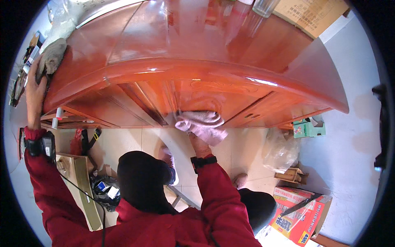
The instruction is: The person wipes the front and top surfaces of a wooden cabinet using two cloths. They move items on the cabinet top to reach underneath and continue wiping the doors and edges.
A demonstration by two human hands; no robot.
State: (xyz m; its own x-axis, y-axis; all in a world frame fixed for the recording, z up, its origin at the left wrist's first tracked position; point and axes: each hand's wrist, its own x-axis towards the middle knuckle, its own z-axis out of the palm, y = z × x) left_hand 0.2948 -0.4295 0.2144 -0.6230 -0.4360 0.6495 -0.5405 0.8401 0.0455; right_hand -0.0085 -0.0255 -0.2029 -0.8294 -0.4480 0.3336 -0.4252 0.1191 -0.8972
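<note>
A wooden cabinet with a glossy reddish-brown finish spans the view before me. At the far left, my left hand grips a grey cloth against the left end of the cabinet top; part of the fingers is hidden by the cloth. My right hand holds a bunched pink cloth at the cabinet's carved front, below the rounded edge. The folds of the pink cloth cover most of the right fingers.
A cardboard box and a clear glass stand on the cabinet top. Below right are a clear plastic bag, a green carton and a red printed box. A black bag with small boxes lies below left.
</note>
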